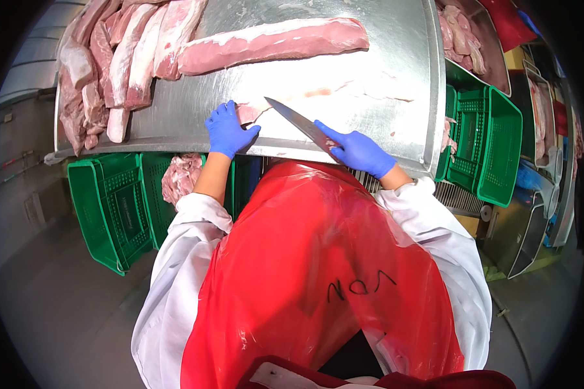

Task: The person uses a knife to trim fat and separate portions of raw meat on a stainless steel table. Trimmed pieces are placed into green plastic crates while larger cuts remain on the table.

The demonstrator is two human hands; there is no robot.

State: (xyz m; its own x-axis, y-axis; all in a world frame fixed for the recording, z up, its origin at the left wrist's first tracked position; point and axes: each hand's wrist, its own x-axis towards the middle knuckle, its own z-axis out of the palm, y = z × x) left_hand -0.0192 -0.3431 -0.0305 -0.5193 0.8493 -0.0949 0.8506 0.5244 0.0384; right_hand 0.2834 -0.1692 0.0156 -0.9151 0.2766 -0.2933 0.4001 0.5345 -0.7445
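In a blue glove, my left hand (226,133) rests near the table's front edge, its fingers stretched out and the thumb apart. Right beside its fingertips lies a small flat piece of pink meat (246,114). My right hand (363,152), also gloved in blue, is closed around the handle of a long knife (296,118). The blade points to the far left, its tip close to the small piece. Farther back, a long pork loin (275,47) lies across the metal table (382,123).
Several cuts of pork (133,55) are lined up at the table's far left. Green crates (114,211) stand below the front left edge, with meat trimmings (182,176) beside them. Another green crate (499,146) is at the right, near a metal bin of meat (463,39).
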